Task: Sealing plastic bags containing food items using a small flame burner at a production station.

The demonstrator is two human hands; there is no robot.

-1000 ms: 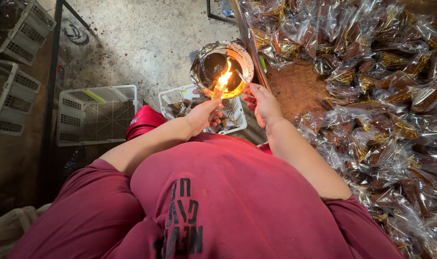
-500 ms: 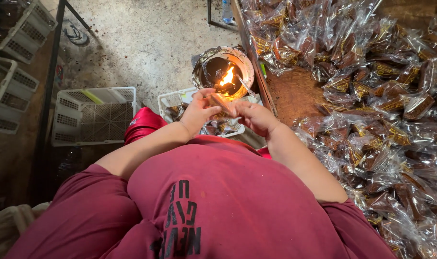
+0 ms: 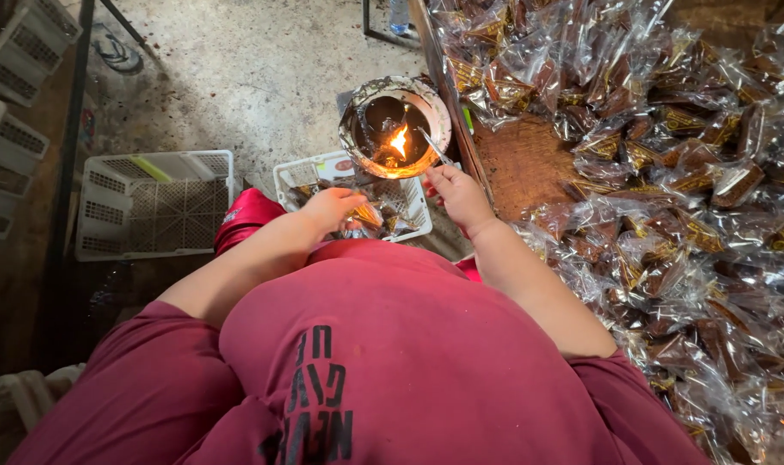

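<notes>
while the flame (image 3: 400, 140) burned in the foil-lined bowl (image 3: 395, 127) on the floor beside the table edge (image 3: 448, 95), the left hand (image 3: 334, 209) pinched a clear-wrapped brown sweet packet (image 3: 366, 214) over the white basket (image 3: 392, 198). the right hand (image 3: 456, 191) pinched a thin metal tool (image 3: 433, 146), its tip toward the fire. half a second earlier both hands were pressed together nearer the flame; they had since parted.

Two hands (image 3: 392, 202), one flame (image 3: 399, 140)
</notes>
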